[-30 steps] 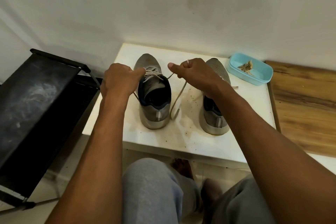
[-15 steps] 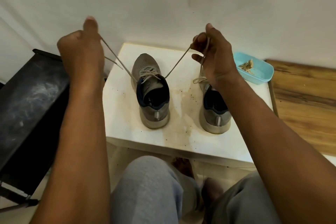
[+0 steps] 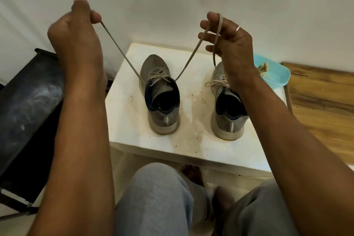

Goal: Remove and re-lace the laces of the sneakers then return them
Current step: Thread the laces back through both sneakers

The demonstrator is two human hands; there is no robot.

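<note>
Two grey sneakers stand heel-toward-me on a white table (image 3: 122, 120). The left sneaker (image 3: 160, 99) has its beige lace (image 3: 122, 51) pulled up in two taut ends from its top eyelets. My left hand (image 3: 76, 30), raised above and left of that shoe, pinches the left lace end. My right hand (image 3: 226, 38), raised above the right sneaker (image 3: 228, 109), holds the right lace end looped over its fingers, the tip dangling. My right forearm hides part of the right sneaker, whose lace lies loose over its tongue.
A light blue tray (image 3: 275, 76) with small scraps sits at the table's back right corner. A wooden surface (image 3: 321, 105) lies to the right. A black rack (image 3: 24, 101) stands left of the table. My knees (image 3: 159, 197) are below the table's front edge. A white wall is behind.
Both hands rose from the left sneaker's tongue and moved apart, drawing the two lace ends up and taut. The right hand now has the lace looped over its fingers.
</note>
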